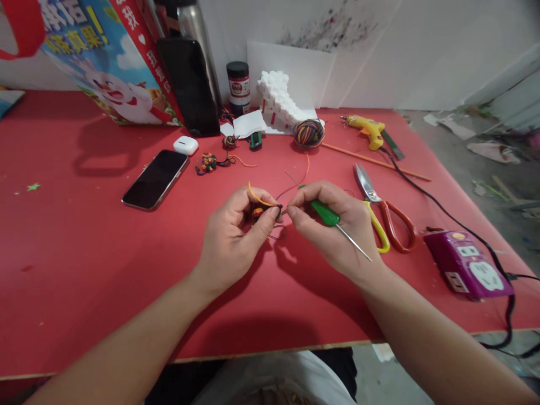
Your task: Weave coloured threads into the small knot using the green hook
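In the middle of the head view, my left hand [228, 236] is closed around a small piece of knotted multicoloured cord [258, 212], mostly hidden by my fingers. An orange cord end [255, 194] sticks up over the thumb. Close beside it, my right hand [333, 228] pinches at the dark edge of the piece; what its fingertips grip is too small to make out. Tucked in that same hand is a green-handled awl [325, 214], its metal shaft pointing back toward the wrist. A thin strand runs from the work to a ball of multicoloured cord [309, 134].
Scissors [373, 197], a purple power socket [468, 264] and a yellow glue gun [367, 129] with its cable lie right on the red table [105, 292]. A phone [156, 179], earphone case [185, 145] and finished-looking knotted piece [208, 162] lie left. A gift bag [122, 67] stands behind.
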{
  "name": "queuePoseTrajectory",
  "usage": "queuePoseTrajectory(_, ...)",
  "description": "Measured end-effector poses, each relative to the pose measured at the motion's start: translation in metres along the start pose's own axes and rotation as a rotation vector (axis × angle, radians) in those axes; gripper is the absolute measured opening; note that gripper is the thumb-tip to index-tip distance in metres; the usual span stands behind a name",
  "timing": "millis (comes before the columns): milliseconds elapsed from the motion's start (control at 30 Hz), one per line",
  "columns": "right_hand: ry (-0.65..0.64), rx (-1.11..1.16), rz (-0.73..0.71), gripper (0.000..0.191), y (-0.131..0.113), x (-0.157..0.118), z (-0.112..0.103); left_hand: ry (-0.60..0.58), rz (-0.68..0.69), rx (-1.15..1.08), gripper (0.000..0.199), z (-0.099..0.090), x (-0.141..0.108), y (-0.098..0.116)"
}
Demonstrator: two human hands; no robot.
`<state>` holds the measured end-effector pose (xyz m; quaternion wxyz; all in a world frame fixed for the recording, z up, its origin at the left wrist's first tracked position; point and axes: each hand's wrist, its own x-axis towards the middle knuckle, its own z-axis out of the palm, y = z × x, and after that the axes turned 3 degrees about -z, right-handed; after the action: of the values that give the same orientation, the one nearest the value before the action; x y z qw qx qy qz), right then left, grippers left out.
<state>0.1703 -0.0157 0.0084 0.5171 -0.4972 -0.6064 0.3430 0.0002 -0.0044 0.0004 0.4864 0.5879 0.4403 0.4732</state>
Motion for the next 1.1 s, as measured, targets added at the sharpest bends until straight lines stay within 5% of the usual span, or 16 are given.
queuePoseTrajectory(767, -0.022, -0.15, -0.163, 0.009, 0.0043, -0.0015, -0.0009, -0.151, -0.235, -0.242, 0.014, -0.0004, 0.0065, -0.0038)
queuePoseTrajectory(1100, -0.02, -0.073, -0.017, 0.007, -0.0018, 0.0018, -0.0076, -0.211, -0.178, -0.24, 0.015, 0.0003, 0.006, -0.0034)
